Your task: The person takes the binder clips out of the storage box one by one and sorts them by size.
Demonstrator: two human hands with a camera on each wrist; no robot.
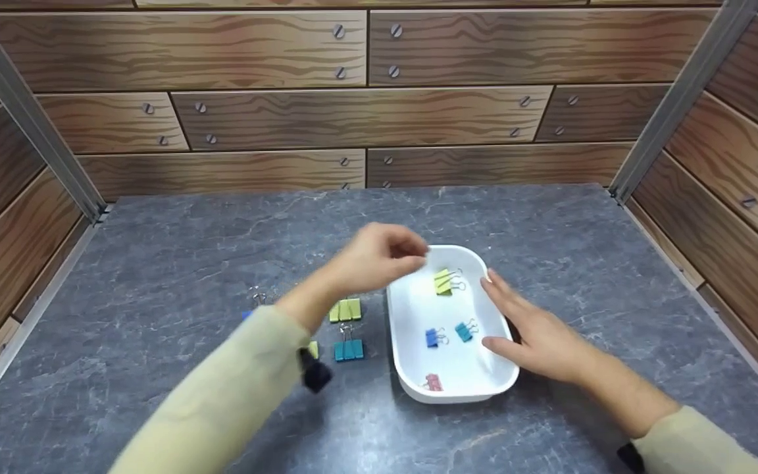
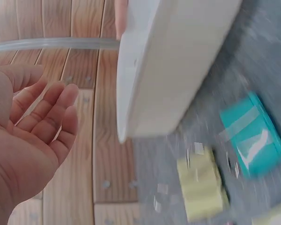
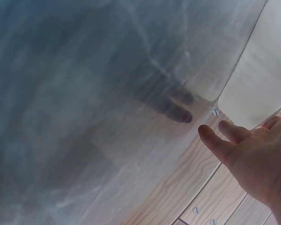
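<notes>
Tub [image 1: 445, 397]: white
Inner binder clips [image 1: 443, 283]: yellow-green far, blue and teal midway, pink near
Left binder clips [image 1: 349, 350]: yellow-green, teal, blue
Tabletop [image 1: 188, 257]: grey, pale-veined
Wall [image 1: 274, 118]: brown woodgrain
Sleeves [image 1: 221, 388]: pale yellow

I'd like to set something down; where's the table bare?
The table is bare between the white tub and back wall, and right of the right hand. Left of the tub, clips and the left sleeve crowd it.
</notes>
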